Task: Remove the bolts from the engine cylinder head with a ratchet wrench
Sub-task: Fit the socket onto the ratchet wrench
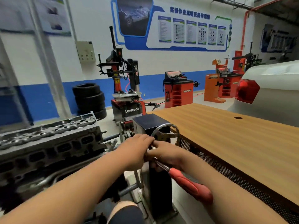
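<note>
The grey engine cylinder head (48, 138) sits on a stand at the left, its top face full of holes. In front of me, both hands meet over the metal end of a ratchet wrench (189, 183) with a red handle that points down to the right. My right hand (168, 156) grips the wrench's metal shaft near its head. My left hand (135, 151) covers the wrench head, with the fingers curled over it. The wrench head itself is hidden under my fingers. Both hands are to the right of the cylinder head, apart from it.
A black stand column with a metal handwheel (165, 135) stands just behind my hands. A wooden workbench (234, 139) with a mesh side fills the right. Further back are a tyre changer (126, 88), stacked tyres (89, 99), red machines and a white car (267, 88).
</note>
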